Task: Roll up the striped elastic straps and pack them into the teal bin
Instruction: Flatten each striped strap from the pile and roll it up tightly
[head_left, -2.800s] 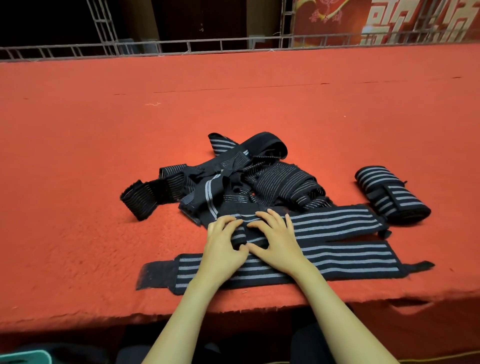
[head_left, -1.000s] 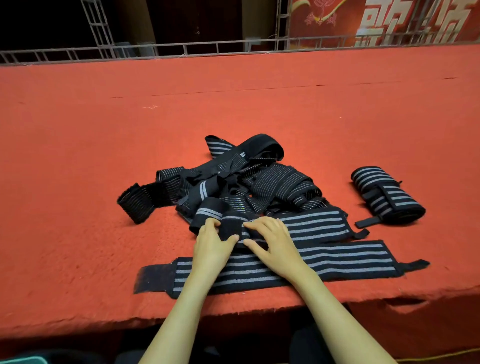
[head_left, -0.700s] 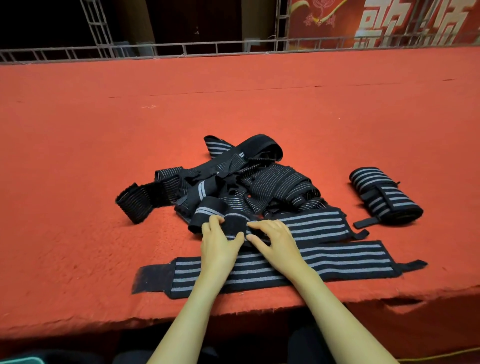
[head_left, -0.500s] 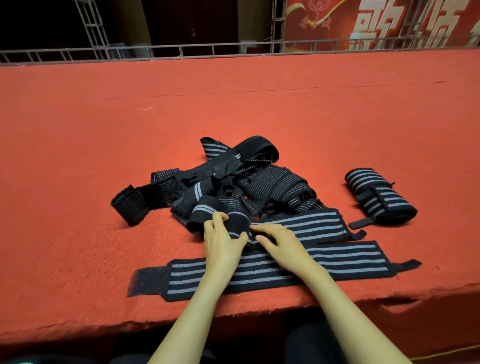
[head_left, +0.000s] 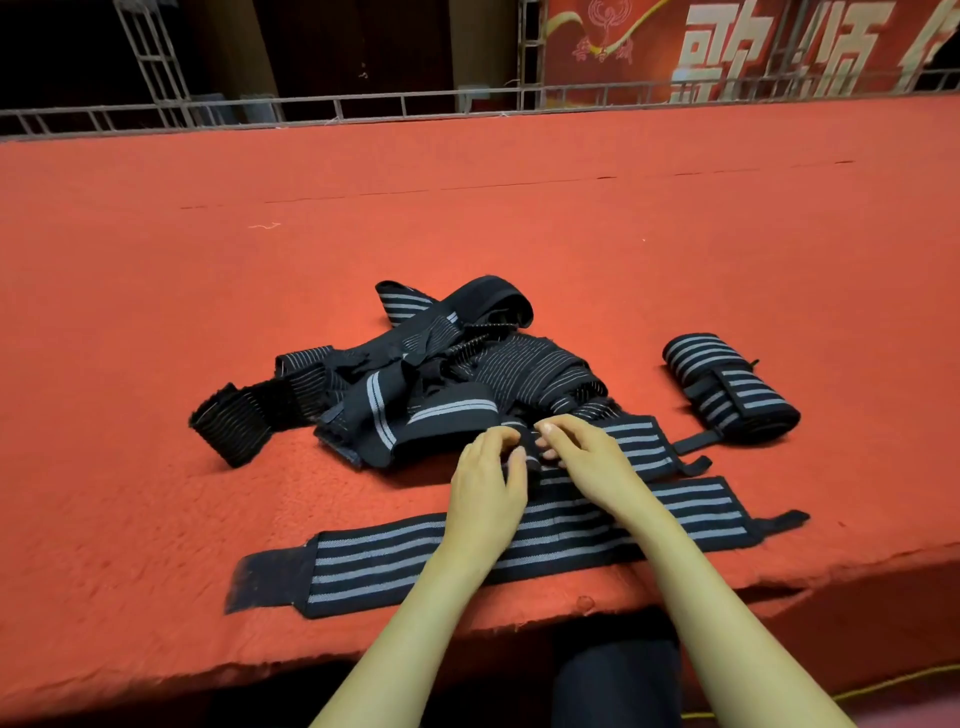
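A tangled pile of black straps with grey stripes (head_left: 415, 379) lies on the red carpet. My left hand (head_left: 488, 483) and my right hand (head_left: 592, 457) both pinch the small rolled end of one striped strap (head_left: 631, 441), whose flat tail runs to the right. A second strap (head_left: 395, 561) lies flat along the front edge, under my wrists. One finished roll (head_left: 732, 389) sits at the right, its fastening tab trailing. The teal bin is not in view.
The red carpeted platform (head_left: 156, 312) stretches far back to a metal rail (head_left: 363, 104). Its front edge (head_left: 182, 675) drops off just below the flat strap. A red banner with white characters (head_left: 753, 57) hangs behind.
Both hands have shifted right along the strap, rolling its end tighter; the flat tail has grown shorter. The camera has tilted slightly.
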